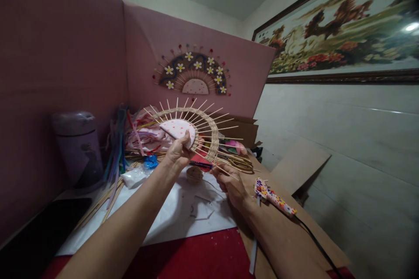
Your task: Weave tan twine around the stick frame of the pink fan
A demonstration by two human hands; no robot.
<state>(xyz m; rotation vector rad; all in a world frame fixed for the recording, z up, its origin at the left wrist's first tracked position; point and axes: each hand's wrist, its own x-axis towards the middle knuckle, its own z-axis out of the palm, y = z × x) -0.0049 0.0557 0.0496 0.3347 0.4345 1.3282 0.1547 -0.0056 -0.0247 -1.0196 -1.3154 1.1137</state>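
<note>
My left hand (pixel 180 150) grips a half-round woven fan (pixel 214 133) by its pink dotted centre, thumb on the front face. Thin wooden sticks radiate from the fan past a band of twisted cord. At the fan's lower right edge, my right hand (pixel 227 181) is closed with fingers near the end of the cord band and the lowest sticks; what it pinches is too small to make out. Below the fan, a ball of cord (pixel 194 174) rests on white paper (pixel 163 222).
A glue gun (pixel 275 198) in flowered wrap lies on brown board at the right. Scissors (pixel 240 163), ribbons (pixel 144 133), loose sticks (pixel 98 205) and a lilac tumbler (pixel 78 150) surround the work area. A finished flowered fan (pixel 193 67) hangs on the pink panel behind.
</note>
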